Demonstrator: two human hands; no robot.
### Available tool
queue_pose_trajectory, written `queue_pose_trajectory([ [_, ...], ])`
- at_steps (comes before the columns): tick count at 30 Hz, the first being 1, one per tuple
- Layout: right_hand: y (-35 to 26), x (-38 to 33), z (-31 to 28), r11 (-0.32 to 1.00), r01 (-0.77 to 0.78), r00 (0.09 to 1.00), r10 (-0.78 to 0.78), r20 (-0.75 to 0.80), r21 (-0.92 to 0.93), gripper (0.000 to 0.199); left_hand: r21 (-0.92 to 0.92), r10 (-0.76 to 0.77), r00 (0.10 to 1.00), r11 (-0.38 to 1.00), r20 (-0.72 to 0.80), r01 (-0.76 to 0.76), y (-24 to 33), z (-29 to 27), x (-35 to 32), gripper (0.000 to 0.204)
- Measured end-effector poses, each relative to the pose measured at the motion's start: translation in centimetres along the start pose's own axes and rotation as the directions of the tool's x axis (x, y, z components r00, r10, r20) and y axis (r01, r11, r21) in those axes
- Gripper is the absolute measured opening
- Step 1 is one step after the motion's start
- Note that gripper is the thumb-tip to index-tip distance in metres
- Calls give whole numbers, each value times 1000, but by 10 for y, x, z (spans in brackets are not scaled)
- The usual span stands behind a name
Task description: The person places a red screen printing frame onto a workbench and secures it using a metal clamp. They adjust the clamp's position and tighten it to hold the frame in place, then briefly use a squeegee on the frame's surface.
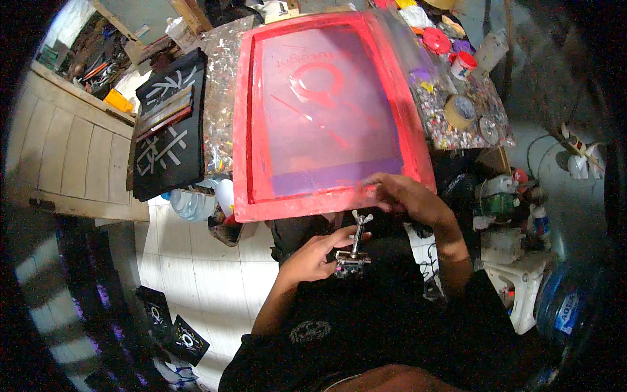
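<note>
A red-painted screen printing frame (pixel 245 140) lies tilted on the bench, its mesh (pixel 339 124) showing faint reversed lettering and a ring shape. Below the near edge of the frame, my left hand (pixel 317 256) has its fingers closed around a metal screw clamp (pixel 356 253) with a wing-shaped head. Part of the grip is hidden behind the clamp. My right hand (pixel 408 196) is over the near right corner of the frame, above and right of the clamp. Motion smears its fingers, and I cannot tell whether they touch the frame.
Black printed cloths (pixel 171 124) with a squeegee-like bar (pixel 166 112) lie on the left. The paint-spattered bench (pixel 450 98) carries a tape roll (pixel 460 111) and a red-and-white tub (pixel 462 65). A white stool (pixel 522 287) and a blue water jug (pixel 565 304) stand at the right.
</note>
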State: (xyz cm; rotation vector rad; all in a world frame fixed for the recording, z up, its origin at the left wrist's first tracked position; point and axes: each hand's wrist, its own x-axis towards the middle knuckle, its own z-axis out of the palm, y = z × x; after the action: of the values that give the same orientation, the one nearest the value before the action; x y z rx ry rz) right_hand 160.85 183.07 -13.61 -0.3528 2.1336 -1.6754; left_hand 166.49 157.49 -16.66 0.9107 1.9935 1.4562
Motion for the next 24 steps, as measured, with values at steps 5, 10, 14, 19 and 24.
queue_pose_trajectory([
  [5, -4, 0, -7, 976, -213, 977, 213, -11, 34, 67, -27, -26, 1000, 999, -8, 26, -1, -1, 0, 71],
  [10, -9, -6, 0, 1000, -15, 996, 15, 87, 10, 68, 5, -6, 1000, 1000, 5, 5, -3, -1, 0, 76],
  [14, -18, -23, 0, 813, 45, 989, -120, 91, 580, 72, -20, -35, 999, 999, -42, 35, -6, 2, 0, 75],
  [19, -9, -9, -7, 995, -82, 984, 90, 156, -54, 66, -17, -34, 999, 999, 5, 34, -5, 3, 0, 77],
  [24, 13, -6, -10, 994, 62, 998, -64, -29, -90, 58, -33, -9, 999, 999, -33, 8, -7, 2, 0, 75],
])
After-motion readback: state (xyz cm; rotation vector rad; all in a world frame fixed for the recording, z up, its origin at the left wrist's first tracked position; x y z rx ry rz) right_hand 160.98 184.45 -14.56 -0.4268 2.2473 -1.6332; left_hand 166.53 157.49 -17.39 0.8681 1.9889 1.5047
